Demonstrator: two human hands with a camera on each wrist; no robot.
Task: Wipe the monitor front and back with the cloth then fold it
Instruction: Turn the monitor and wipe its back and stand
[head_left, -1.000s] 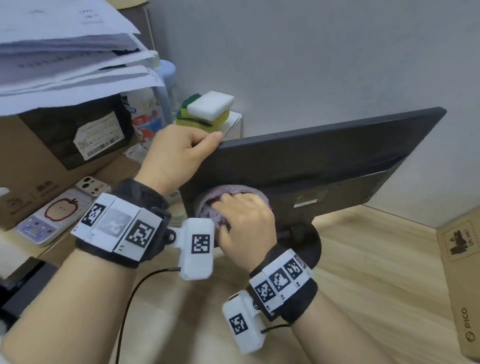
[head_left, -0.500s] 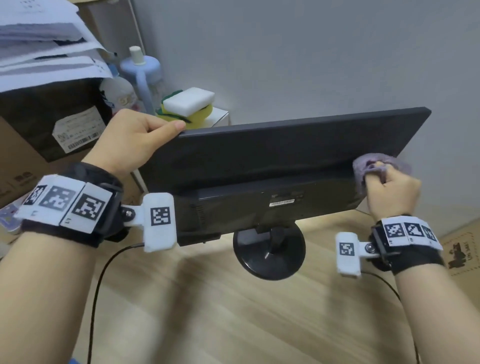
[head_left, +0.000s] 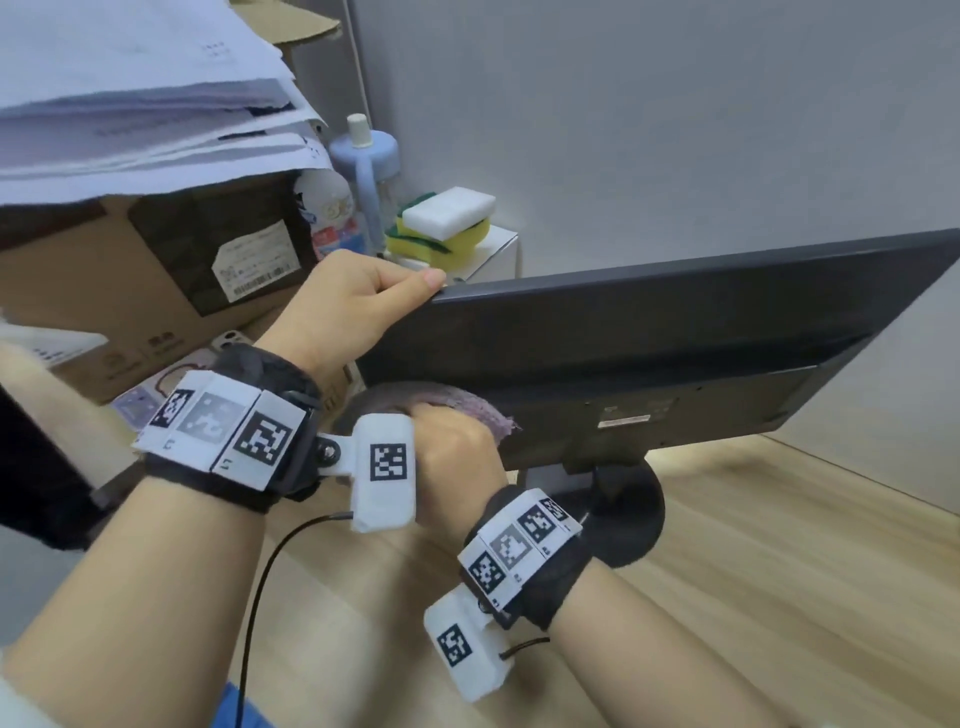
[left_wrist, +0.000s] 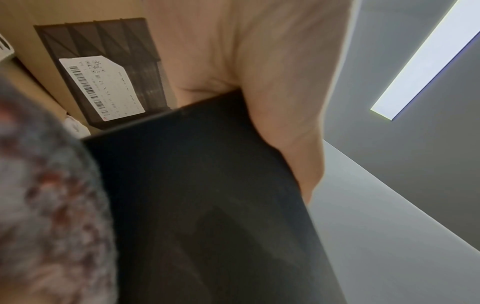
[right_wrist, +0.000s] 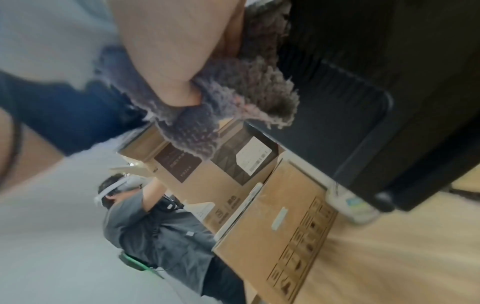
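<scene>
From the head view, the left hand (head_left: 353, 306) clamps the monitor's (head_left: 649, 332) top corner at its 10 o'clock, while the right hand (head_left: 452, 457) bunches the cloth (head_left: 457, 402) against the monitor's back at 7 o'clock, beside the stand (head_left: 628, 512). The left wrist view shows the thumb wrapped over the dark edge, cloth blurred at 8 o'clock. In the right wrist view, fingers (right_wrist: 166, 67) curl round the cloth, pressed to the panel at 1 o'clock.
</scene>
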